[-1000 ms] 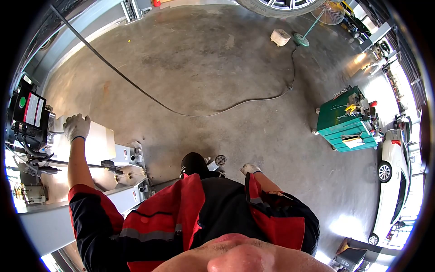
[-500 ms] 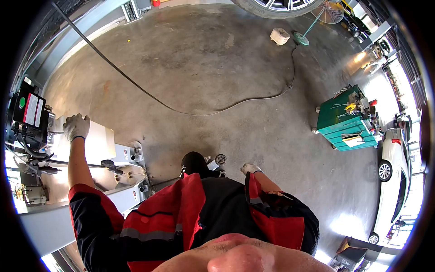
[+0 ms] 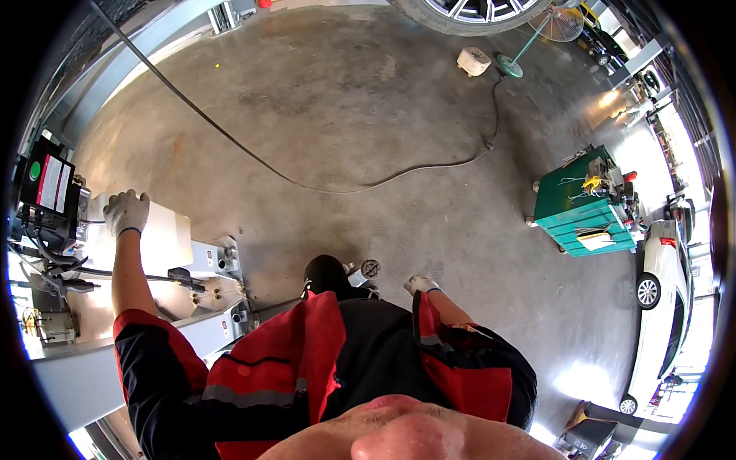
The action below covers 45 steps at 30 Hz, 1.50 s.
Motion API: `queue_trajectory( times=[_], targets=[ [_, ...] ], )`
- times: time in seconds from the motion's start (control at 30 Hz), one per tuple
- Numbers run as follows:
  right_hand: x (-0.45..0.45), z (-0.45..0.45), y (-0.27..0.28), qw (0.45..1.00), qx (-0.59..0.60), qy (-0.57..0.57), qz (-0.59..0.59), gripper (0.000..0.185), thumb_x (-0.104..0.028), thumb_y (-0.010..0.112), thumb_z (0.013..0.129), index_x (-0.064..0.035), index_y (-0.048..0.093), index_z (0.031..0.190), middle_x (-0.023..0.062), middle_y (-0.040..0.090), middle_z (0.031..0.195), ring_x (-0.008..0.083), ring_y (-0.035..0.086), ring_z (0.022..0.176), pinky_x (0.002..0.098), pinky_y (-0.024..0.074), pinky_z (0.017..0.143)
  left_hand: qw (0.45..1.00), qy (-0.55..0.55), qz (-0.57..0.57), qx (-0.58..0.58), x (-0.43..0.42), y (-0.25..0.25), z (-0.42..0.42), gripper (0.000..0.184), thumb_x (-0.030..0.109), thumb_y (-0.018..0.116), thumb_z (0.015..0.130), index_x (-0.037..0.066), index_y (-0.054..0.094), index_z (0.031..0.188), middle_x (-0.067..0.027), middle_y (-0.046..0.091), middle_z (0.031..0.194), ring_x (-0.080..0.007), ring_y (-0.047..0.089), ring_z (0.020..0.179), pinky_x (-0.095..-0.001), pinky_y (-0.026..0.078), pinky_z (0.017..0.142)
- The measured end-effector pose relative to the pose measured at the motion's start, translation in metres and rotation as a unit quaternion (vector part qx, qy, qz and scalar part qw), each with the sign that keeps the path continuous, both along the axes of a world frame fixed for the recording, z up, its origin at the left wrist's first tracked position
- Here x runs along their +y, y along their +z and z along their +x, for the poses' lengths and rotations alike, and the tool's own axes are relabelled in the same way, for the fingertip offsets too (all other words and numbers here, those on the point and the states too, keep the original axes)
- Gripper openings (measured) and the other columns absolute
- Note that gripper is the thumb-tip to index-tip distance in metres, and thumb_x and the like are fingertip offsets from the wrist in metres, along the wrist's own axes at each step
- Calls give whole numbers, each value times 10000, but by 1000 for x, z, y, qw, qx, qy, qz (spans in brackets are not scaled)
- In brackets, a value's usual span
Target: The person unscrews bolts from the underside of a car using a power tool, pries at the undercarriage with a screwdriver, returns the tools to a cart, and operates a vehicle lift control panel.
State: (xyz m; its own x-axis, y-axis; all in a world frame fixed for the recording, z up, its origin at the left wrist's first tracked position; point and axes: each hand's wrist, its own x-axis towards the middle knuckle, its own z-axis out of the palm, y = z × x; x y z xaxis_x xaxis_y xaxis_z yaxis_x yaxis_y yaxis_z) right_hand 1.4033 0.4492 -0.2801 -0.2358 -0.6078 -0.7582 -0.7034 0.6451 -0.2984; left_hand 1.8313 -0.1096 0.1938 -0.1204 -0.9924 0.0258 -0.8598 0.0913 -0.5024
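My left hand (image 3: 126, 213), in a pale knit glove, is at the upper part of a white panel (image 3: 165, 234). Its fingers are slightly apart, and no item shows in them; whether the palm touches the panel is hidden. Just left of it stands a black control box (image 3: 52, 184) with a green round button and a red-and-white label. A black cable (image 3: 134, 275) runs below the hand. My right hand (image 3: 422, 284), also gloved, hangs low beside my body with the fingers curled in, and nothing shows in it. Left of it is a metal cylinder (image 3: 370, 268) with a round dark end.
A long dark cable (image 3: 353, 192) crosses the concrete floor. A green tool cart (image 3: 583, 201) with tools on top stands at right. Beyond it is a white car (image 3: 661, 307). A raised wheel (image 3: 471, 11), a pale block (image 3: 474, 61) and a fan (image 3: 558, 23) are at the top.
My left hand has shifted slightly up and left, and its fingers look a little more extended. My right hand stays nearly in place. The view has moved a little.
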Motion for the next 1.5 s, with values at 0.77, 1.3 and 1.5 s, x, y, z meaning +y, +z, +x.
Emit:
queue_trajectory(
  times=[0.77,1.3,1.5],
  targets=[
    [-3,-1,16,1000,-2,-5,16,592,-483,531,901,-21,701,1230,259,609,1364,398,575,1296,468,451,1096,1000,3,2,-3,1,0,-3,485,444,428,1001,102,709,1200,-121,702,1232,-261,605,1228,-452,459,1041],
    [-20,12,75,996,20,-71,57,559,-490,501,967,-48,680,1259,227,634,1350,391,583,1288,486,459,1078,1000,-6,-4,-4,1,-3,0,481,440,434,1004,97,713,1194,-119,708,1215,-259,608,1220,-446,461,1031],
    [-23,11,76,995,15,-74,70,566,-499,497,965,-54,679,1263,228,633,1352,392,577,1295,480,454,1085,1000,2,0,-8,5,1,-4,481,439,429,1007,99,711,1199,-119,705,1226,-257,608,1220,-445,461,1030]
  ],
)
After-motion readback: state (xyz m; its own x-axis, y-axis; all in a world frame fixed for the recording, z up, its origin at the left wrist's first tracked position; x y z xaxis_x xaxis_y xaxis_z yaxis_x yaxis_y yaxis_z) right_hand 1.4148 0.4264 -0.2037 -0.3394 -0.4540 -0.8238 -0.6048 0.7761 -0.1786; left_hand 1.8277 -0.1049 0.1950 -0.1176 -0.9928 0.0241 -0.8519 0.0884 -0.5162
